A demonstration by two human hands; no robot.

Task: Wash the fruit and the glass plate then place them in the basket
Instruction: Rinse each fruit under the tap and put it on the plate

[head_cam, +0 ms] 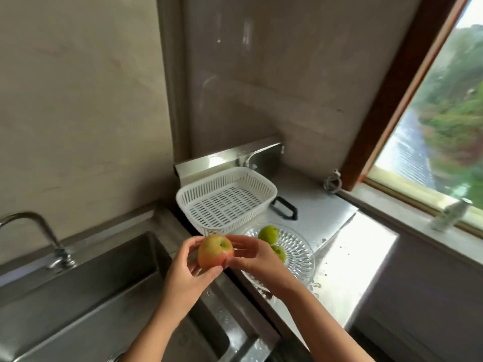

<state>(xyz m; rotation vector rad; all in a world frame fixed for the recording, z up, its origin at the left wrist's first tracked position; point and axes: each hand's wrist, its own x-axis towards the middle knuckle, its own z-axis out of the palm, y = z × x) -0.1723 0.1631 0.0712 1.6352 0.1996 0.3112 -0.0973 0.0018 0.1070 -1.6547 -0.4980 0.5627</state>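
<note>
A yellow-red apple (214, 251) is held between both hands over the counter edge, just right of the sink. My left hand (187, 271) cups it from the left and below. My right hand (254, 254) grips it from the right. Behind my right hand a cut-glass plate (300, 253) rests on the steel counter with two green fruits: one (268, 234) at its far side, another (279, 253) partly hidden by my fingers. A white slotted plastic basket (266, 185) stands further back and holds nothing.
A steel sink (86, 286) lies at the left with a curved tap (39, 231) at its back. A black handle (286, 208) lies right of the basket. A small bottle (450, 214) stands on the window sill at the right. The wall corner is close behind.
</note>
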